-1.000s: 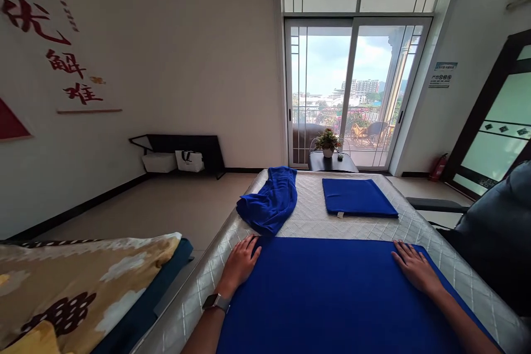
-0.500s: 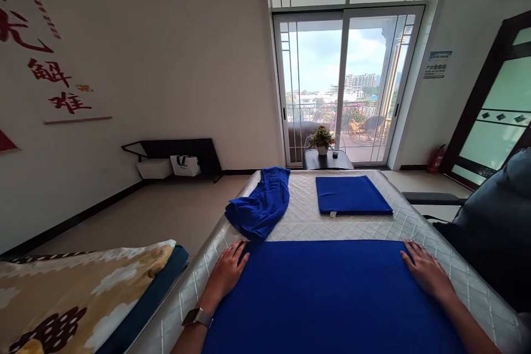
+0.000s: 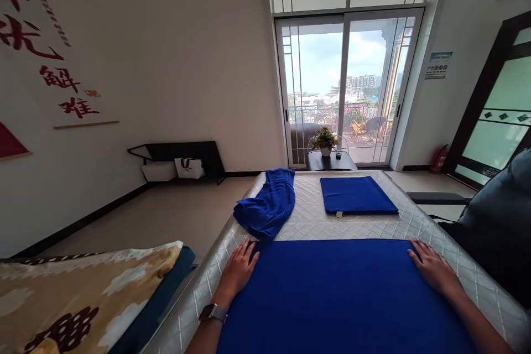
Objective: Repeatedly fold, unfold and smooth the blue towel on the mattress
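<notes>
A large blue cloth (image 3: 332, 298) lies spread flat on the mattress (image 3: 305, 199), its far edge nearly straight. At its far left corner rests my left hand (image 3: 239, 266), fingers stretched out and thumb toward the cloth. My right hand (image 3: 433, 265) lies flat at the far right corner, fingers extended. Neither hand grips anything. Beyond my left hand a crumpled blue cloth (image 3: 267, 204) meets the far edge of the spread one. Farther back on the right sits a neatly folded blue cloth (image 3: 357, 194) with a small white tag.
On the left is a bed with a patterned brown blanket (image 3: 124, 287). A dark armchair (image 3: 498, 221) stands close on the right. Past the mattress are a small black table (image 3: 315, 161) with a potted plant (image 3: 326, 141) and a sliding glass door (image 3: 315, 77).
The whole view has shifted slightly, with things now a little farther right in the picture. Both hands keep their places on the corners of the spread cloth.
</notes>
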The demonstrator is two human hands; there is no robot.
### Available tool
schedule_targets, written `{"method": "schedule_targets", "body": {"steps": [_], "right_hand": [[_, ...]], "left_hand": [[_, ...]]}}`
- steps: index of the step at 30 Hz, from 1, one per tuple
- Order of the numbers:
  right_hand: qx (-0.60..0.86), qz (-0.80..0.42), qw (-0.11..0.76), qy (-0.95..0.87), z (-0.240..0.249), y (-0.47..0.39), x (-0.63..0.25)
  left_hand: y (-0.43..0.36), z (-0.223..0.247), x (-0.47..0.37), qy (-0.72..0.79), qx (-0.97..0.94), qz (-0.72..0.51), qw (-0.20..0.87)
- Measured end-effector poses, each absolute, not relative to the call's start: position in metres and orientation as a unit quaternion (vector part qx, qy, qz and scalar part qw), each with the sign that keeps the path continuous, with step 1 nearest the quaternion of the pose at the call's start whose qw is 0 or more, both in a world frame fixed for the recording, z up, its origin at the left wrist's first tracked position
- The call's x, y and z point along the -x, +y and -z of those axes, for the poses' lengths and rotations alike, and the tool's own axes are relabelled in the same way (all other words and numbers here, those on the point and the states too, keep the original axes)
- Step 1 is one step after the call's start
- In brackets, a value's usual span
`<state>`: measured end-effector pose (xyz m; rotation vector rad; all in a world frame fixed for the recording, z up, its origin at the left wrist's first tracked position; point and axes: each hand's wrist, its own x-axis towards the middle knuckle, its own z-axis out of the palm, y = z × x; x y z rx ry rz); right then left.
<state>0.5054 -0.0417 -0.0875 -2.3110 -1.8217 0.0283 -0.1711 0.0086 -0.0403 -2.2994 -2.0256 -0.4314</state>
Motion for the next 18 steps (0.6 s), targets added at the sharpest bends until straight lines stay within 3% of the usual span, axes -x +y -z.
{"method": "schedule_targets", "body": {"steps": [11, 18], "right_hand": [[0.808, 0.105, -0.017, -0.579, 0.065, -0.050, -0.489], [0.820, 0.140, 0.046, -0.553, 0.039, -0.049, -0.394]], "left_hand": [[0.005, 0.039, 0.165, -0.651, 0.744, 0.146, 0.033], [0.002, 0.037, 0.162, -0.654, 0.744, 0.130, 0.039]]}}
